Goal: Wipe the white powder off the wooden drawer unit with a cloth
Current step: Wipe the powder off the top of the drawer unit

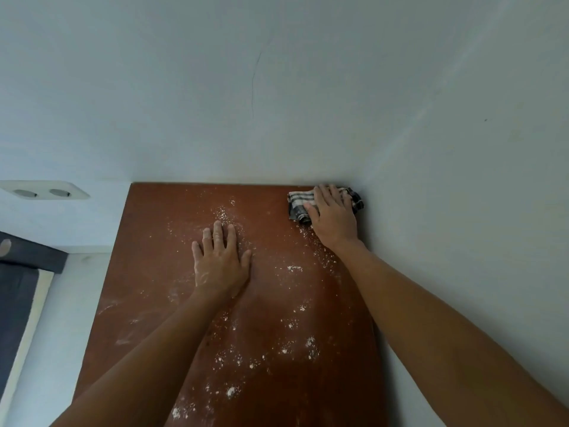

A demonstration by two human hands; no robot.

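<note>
Socket point(43, 192) upper left, on wall. Left hand point(219, 263) centre frame, fingers spread flat on unit point(147, 241), holding nothing. Powder point(295, 340) scattered centre to lower frame. Right hand point(331, 217) upper right, palm pressing cloth point(297, 203) into back corner; powder lies below-left of cloth, right hand nearer.

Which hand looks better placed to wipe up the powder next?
The right hand: it already presses the cloth in the back corner. The left hand lies flat and bare on the wood.

Pale wall point(277, 87), double socket point(43, 192)
</note>
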